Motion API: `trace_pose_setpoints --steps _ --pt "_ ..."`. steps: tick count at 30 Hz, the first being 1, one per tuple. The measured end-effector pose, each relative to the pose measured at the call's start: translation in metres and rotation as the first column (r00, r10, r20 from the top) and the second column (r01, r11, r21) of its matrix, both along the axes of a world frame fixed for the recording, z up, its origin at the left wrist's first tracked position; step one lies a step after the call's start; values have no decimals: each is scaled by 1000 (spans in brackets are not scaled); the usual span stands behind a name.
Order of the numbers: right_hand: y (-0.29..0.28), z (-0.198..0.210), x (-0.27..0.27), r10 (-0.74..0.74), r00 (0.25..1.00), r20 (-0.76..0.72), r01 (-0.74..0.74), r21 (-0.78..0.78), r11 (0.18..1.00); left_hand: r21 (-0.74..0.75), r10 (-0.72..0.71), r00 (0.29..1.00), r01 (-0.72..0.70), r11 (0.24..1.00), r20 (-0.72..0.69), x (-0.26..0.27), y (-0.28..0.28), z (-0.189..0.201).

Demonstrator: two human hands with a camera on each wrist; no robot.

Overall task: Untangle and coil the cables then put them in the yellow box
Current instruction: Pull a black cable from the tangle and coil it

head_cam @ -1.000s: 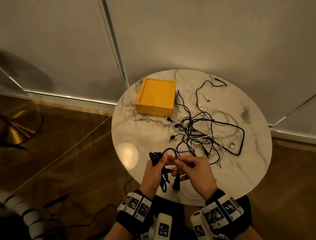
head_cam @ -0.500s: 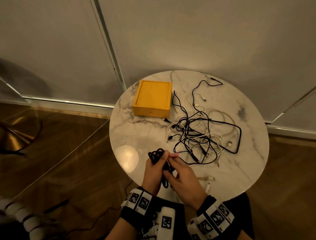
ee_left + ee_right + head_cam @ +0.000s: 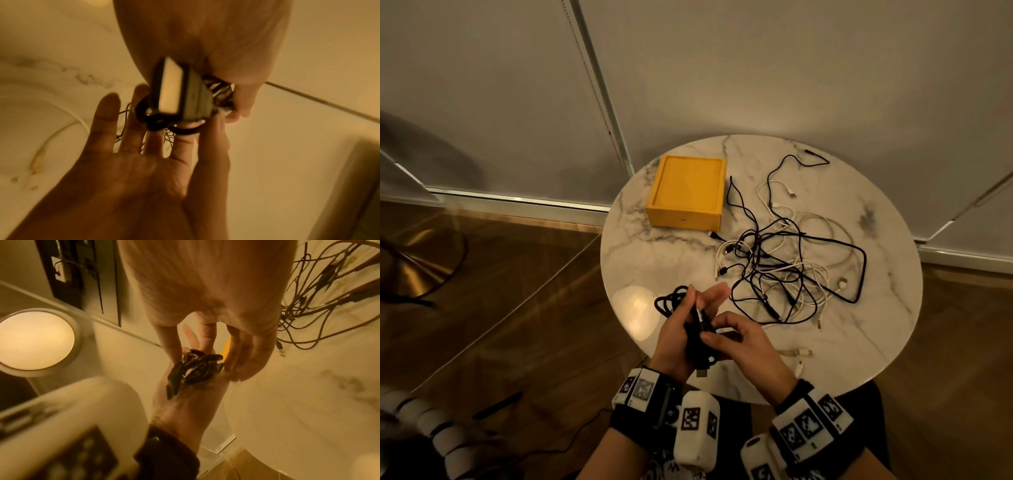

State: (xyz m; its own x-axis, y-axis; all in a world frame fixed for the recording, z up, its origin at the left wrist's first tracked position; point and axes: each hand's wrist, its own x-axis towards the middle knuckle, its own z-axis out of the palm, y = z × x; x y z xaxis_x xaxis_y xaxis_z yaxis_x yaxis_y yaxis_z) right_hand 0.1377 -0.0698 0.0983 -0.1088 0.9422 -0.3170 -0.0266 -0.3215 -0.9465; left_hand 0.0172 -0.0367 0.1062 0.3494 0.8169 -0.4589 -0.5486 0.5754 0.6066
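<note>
A black cable [image 3: 697,342] is gathered into a small coil across my left hand [image 3: 703,301], near the table's front edge. The left fingers lie straight and the thumb pins the coil; loops [image 3: 667,301] stick out to the left. My right hand [image 3: 722,329] pinches the coil from the right. A USB plug [image 3: 702,371] hangs below both hands. The right wrist view shows the black cable [image 3: 193,368] bunched on the left palm [image 3: 185,402]. The yellow box [image 3: 688,192] sits closed at the table's back left. A tangle of black and white cables [image 3: 784,267] lies beyond my hands.
The round marble table [image 3: 654,246] stands against a pale wall. Loose white connectors [image 3: 794,353] lie near its front edge, right of my hands. A bright lamp glare [image 3: 635,308] marks the tabletop left of my hands. Wooden floor and a glass panel lie to the left.
The open loop and dangling end have been drawn into the coil. My right hand has moved in against the left, whose fingers have straightened. The plug now hangs just under the hands.
</note>
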Motion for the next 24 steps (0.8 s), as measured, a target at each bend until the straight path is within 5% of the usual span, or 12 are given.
trace_pose_setpoints --steps 9,15,18,24 --pt "1 6 4 10 984 -178 -17 -37 999 285 -72 937 177 942 -343 -11 4 -10" --pt "0 1 4 -138 988 76 127 131 983 376 163 730 138 916 -664 -12 9 -10" --pt "0 1 5 -200 976 81 187 144 972 329 204 766 10 944 -610 -12 8 -11" --pt "1 5 1 -151 987 56 146 89 985 166 208 942 -169 972 -263 -2 1 -5"
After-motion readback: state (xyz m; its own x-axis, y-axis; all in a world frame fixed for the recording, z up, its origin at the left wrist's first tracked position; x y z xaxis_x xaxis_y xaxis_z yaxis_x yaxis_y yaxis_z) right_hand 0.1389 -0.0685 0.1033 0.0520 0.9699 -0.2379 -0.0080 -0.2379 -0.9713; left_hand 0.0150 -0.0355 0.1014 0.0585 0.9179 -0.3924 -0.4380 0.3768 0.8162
